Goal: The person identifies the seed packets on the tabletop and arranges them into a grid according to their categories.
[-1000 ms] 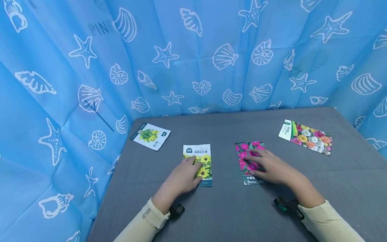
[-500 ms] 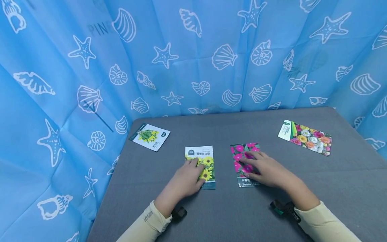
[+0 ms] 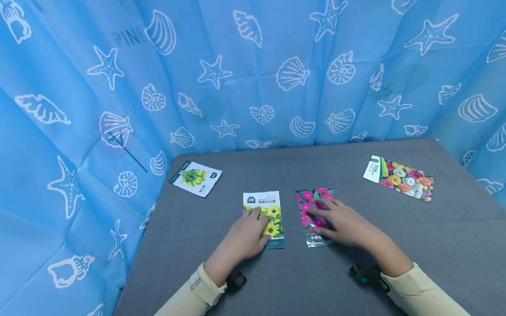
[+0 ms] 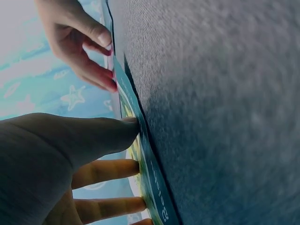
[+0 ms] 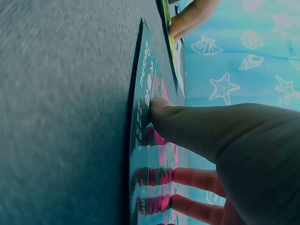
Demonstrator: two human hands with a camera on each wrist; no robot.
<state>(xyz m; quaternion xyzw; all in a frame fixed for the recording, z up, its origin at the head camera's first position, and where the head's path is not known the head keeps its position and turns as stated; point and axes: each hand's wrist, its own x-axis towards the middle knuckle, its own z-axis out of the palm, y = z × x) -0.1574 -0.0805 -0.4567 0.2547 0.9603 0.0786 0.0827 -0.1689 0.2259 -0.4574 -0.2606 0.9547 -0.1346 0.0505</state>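
Note:
In the head view, my left hand rests its spread fingertips on a seed packet with yellow sunflowers, which lies flat on the grey table. My right hand touches a seed packet with pink flowers in the same way, a short gap to the right. Both wrist views show the thumb and straight fingers pressing on the packet's face from above. The left wrist view has the left thumb at the packet's dark green edge. Part of each packet is hidden under the hand.
A white packet with yellow blossoms lies at the table's back left. Another packet with multicoloured roses lies at the back right. Behind the grey table hangs a blue curtain with white shell prints.
The two packets have slid closer together under my hands: the sunflower one a little right and nearer, the pink one left and slightly nearer. The two back packets stay in place.

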